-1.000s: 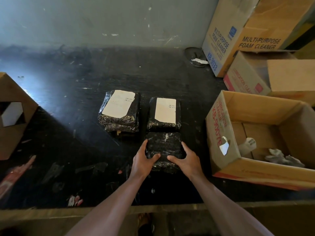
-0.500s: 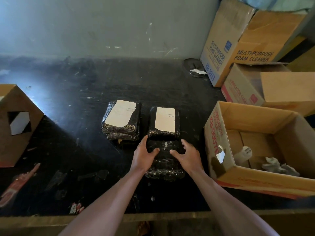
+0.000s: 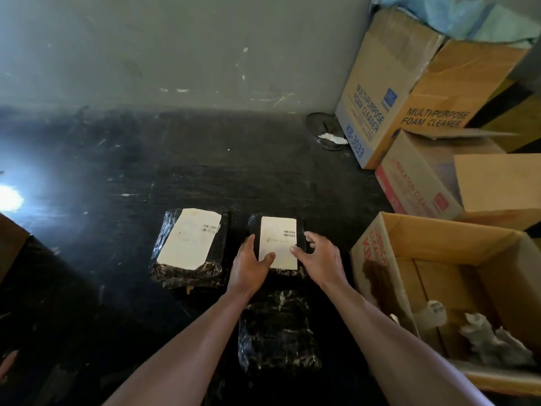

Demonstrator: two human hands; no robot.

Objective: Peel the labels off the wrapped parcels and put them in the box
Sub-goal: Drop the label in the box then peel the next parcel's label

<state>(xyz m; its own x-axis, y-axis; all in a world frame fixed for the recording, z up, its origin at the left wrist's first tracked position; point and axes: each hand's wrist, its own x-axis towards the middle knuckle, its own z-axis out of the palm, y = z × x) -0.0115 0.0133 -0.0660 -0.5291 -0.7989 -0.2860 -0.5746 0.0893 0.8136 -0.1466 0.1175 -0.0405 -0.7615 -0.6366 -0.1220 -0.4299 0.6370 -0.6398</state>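
I have both hands at the middle parcel (image 3: pixel 278 244), which lies flat on the dark table (image 3: pixel 117 171). My left hand (image 3: pixel 248 266) sits at the parcel's left edge, fingers spread, thumb resting on the lower left corner of its white label (image 3: pixel 278 243). My right hand (image 3: pixel 320 257) sits at the right edge, fingers loosely curled and spread, thumb tip touching the label's right side. Neither hand is closed around the parcel; both are open against it.

Left of my left hand lies a second parcel (image 3: pixel 188 249) with its own label (image 3: pixel 189 238) face up. Directly beneath my forearms, nearer than both hands, lies a bare parcel (image 3: pixel 278 332) in black wrap with no label showing. Right of my right hand stands the open box (image 3: pixel 380 276), holding crumpled white scraps (image 3: pixel 494 344). Beyond it, further boxes (image 3: pixel 380 92) are stacked against the wall
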